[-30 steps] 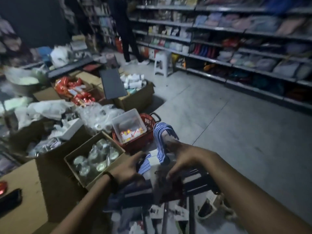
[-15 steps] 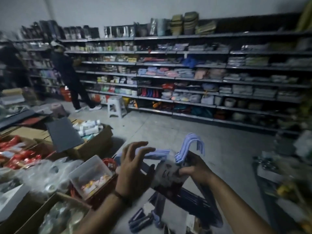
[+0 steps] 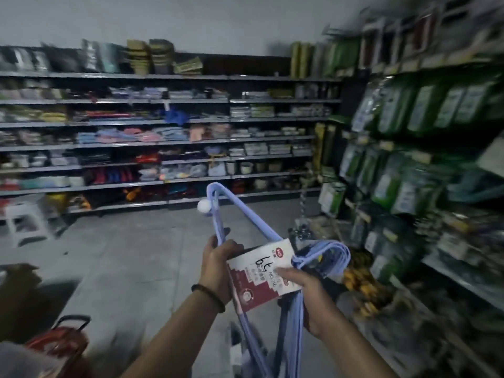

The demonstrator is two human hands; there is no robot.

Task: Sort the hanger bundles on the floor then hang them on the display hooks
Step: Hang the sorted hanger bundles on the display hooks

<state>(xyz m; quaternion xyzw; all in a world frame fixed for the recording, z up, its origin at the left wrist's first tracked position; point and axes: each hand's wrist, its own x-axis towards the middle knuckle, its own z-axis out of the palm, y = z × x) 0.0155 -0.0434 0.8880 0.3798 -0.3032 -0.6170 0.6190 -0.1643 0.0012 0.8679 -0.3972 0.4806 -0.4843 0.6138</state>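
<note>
One pale-blue hanger bundle (image 3: 260,278), perhaps card-banded

bare forearms, dark beaded bracelet (image 3: 208,294)

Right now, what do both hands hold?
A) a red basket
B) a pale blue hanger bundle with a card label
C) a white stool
B: the left hand and right hand both grip the hanger bundle at its red-and-white card label.
</note>
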